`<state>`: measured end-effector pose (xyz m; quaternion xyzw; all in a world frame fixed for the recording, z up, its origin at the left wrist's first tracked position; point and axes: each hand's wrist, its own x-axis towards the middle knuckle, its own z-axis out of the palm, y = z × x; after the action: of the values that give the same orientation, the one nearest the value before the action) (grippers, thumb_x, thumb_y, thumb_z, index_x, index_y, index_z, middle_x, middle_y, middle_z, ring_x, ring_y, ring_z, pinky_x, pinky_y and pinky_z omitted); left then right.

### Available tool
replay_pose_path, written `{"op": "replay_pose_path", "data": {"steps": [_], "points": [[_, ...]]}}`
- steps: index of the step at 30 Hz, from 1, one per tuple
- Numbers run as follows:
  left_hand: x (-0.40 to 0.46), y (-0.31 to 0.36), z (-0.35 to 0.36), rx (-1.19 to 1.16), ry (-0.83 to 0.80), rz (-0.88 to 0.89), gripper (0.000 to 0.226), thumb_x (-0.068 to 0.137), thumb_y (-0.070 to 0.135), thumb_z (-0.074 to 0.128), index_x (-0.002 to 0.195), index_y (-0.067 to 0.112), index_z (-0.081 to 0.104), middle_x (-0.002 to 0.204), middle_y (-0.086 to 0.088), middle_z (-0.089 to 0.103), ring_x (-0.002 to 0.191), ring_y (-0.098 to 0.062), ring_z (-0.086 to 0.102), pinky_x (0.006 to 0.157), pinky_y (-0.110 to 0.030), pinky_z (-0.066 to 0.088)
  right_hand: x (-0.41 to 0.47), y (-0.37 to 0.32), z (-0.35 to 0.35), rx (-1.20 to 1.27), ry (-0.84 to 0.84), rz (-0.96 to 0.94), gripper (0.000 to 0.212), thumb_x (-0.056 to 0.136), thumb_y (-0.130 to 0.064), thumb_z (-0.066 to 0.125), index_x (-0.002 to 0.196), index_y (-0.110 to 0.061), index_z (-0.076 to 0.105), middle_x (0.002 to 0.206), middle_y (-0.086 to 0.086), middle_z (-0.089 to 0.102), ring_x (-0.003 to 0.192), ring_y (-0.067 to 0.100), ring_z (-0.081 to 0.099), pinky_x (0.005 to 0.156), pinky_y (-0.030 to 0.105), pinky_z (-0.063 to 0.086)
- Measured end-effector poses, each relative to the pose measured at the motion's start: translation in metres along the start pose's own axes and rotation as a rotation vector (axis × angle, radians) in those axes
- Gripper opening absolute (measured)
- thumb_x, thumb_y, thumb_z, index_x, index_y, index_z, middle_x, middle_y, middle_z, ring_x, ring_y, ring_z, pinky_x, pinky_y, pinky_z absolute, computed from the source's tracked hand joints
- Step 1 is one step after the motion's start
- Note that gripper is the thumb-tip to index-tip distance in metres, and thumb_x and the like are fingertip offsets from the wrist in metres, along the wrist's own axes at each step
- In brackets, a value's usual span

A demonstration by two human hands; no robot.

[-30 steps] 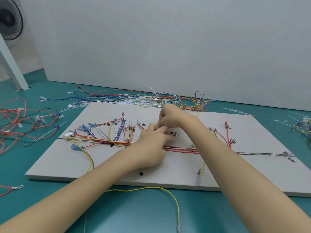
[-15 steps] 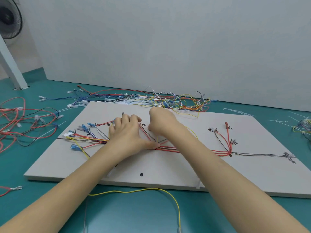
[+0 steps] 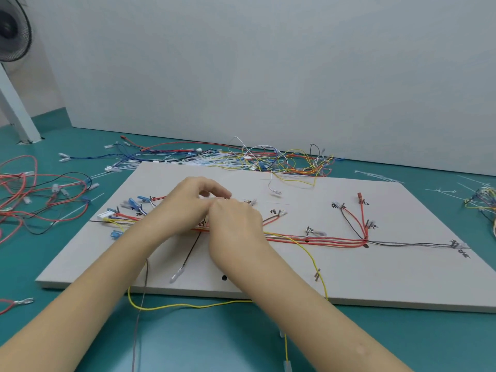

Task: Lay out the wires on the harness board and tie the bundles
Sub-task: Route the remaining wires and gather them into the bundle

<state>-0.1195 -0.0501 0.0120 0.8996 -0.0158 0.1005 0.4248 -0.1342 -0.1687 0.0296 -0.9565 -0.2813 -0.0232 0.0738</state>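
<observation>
The pale harness board (image 3: 375, 285) lies flat on the teal table. A red wire bundle (image 3: 322, 240) runs across it from blue and white connectors (image 3: 132, 204) at the left to a junction at the right. My left hand (image 3: 185, 208) and my right hand (image 3: 236, 224) meet over the left-middle stretch of that bundle, fingers curled, fingertips touching. Red wires show just beneath the hands. What the fingertips pinch is hidden. A yellow wire (image 3: 312, 257) leaves the bundle and drops over the board's front edge.
Loose coloured wires (image 3: 268, 157) are heaped behind the board, and red ones (image 3: 26, 197) sprawl at the left. More wires (image 3: 483, 202) and white cable ties (image 3: 375, 176) lie at the right. A fan (image 3: 13, 30) stands at the far left.
Both hands slid left along the bundle from the board's middle and came together. The red wires now lie straighter toward the right junction, and the yellow wire arcs farther right.
</observation>
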Motion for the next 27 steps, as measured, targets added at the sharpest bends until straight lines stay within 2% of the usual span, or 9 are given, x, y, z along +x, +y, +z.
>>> {"op": "replay_pose_path", "data": {"steps": [3, 6, 8, 12, 15, 19, 21, 24, 27], "points": [[-0.005, 0.003, 0.01, -0.028, -0.13, 0.05, 0.042, 0.073, -0.007, 0.057, 0.075, 0.032, 0.072, 0.079, 0.014, 0.07, 0.074, -0.007, 0.063, 0.064, -0.019, 0.046, -0.018, 0.007, -0.006, 0.056, -0.007, -0.004, 0.036, 0.089, -0.005, 0.053, 0.124, -0.007, 0.053, 0.123, 0.011, 0.059, 0.115, 0.03, 0.056, 0.074, 0.031, 0.037], [-0.009, 0.006, 0.02, -0.036, -0.196, 0.084, 0.033, 0.064, 0.006, 0.062, 0.057, 0.037, 0.07, 0.073, 0.01, 0.07, 0.059, -0.002, 0.057, 0.053, -0.01, 0.04, -0.035, 0.02, -0.01, 0.111, -0.005, -0.016, 0.02, 0.087, -0.004, 0.05, 0.104, -0.011, 0.055, 0.09, 0.006, 0.056, 0.092, 0.033, 0.053, 0.063, 0.029, 0.029], [-0.009, 0.004, 0.024, -0.025, -0.171, 0.121, 0.039, 0.069, 0.005, 0.072, 0.053, 0.041, 0.069, 0.077, 0.005, 0.07, 0.058, 0.004, 0.058, 0.054, -0.007, 0.038, -0.043, 0.032, -0.01, 0.143, -0.006, -0.007, 0.009, 0.087, -0.006, 0.048, 0.084, -0.014, 0.049, 0.07, 0.0, 0.039, 0.078, 0.031, 0.043, 0.053, 0.031, 0.025], [-0.009, 0.001, 0.032, -0.005, -0.104, 0.103, 0.013, 0.071, 0.021, 0.085, 0.066, 0.028, 0.075, 0.073, 0.004, 0.069, 0.059, 0.002, 0.058, 0.058, -0.013, 0.044, -0.049, 0.059, -0.009, 0.259, -0.061, 0.05, 0.024, 0.086, -0.012, 0.051, 0.062, -0.015, 0.051, 0.061, 0.003, 0.042, 0.069, 0.026, 0.042, 0.053, 0.03, 0.033], [-0.01, 0.002, 0.038, 0.012, -0.092, 0.097, 0.011, 0.073, 0.024, 0.085, 0.078, 0.021, 0.075, 0.074, 0.008, 0.068, 0.068, 0.0, 0.06, 0.066, -0.015, 0.046, -0.05, 0.084, -0.015, 0.413, -0.157, 0.127, 0.018, 0.082, -0.014, 0.059, 0.067, -0.011, 0.069, 0.056, 0.003, 0.053, 0.054, 0.016, 0.041, 0.043, 0.02, 0.033], [-0.011, 0.008, 0.043, 0.117, -0.073, 0.14, 0.004, 0.078, 0.026, 0.08, 0.076, 0.025, 0.076, 0.085, 0.006, 0.063, 0.087, -0.009, 0.058, 0.079, -0.027, 0.043, -0.048, 0.117, -0.029, 0.591, -0.269, 0.237, 0.017, 0.083, -0.016, 0.071, 0.066, -0.01, 0.071, 0.046, -0.008, 0.054, 0.04, 0.006, 0.046, 0.041, 0.017, 0.038], [-0.01, 0.009, 0.044, 0.133, -0.073, 0.126, 0.006, 0.079, 0.027, 0.079, 0.075, 0.026, 0.075, 0.087, 0.004, 0.063, 0.088, -0.009, 0.057, 0.078, -0.024, 0.042, -0.048, 0.13, -0.034, 0.592, -0.284, 0.261, 0.014, 0.082, -0.018, 0.074, 0.071, -0.009, 0.074, 0.048, -0.007, 0.057, 0.043, 0.005, 0.05, 0.048, 0.017, 0.044], [-0.011, 0.008, 0.045, 0.113, -0.071, 0.103, 0.01, 0.078, 0.028, 0.08, 0.072, 0.031, 0.072, 0.085, 0.006, 0.061, 0.082, -0.003, 0.056, 0.068, -0.011, 0.037, -0.049, 0.144, -0.04, 0.537, -0.311, 0.286, 0.014, 0.08, -0.024, 0.076, 0.07, -0.014, 0.076, 0.055, -0.007, 0.063, 0.058, 0.007, 0.053, 0.064, 0.023, 0.043], [-0.011, 0.006, 0.046, 0.125, -0.059, 0.105, 0.013, 0.078, 0.029, 0.079, 0.07, 0.034, 0.07, 0.084, 0.009, 0.06, 0.082, -0.003, 0.055, 0.07, -0.016, 0.038, -0.051, 0.153, -0.046, 0.518, -0.303, 0.318, 0.017, 0.08, -0.023, 0.076, 0.064, -0.016, 0.075, 0.058, -0.006, 0.062, 0.061, 0.006, 0.049, 0.055, 0.016, 0.036]]}}
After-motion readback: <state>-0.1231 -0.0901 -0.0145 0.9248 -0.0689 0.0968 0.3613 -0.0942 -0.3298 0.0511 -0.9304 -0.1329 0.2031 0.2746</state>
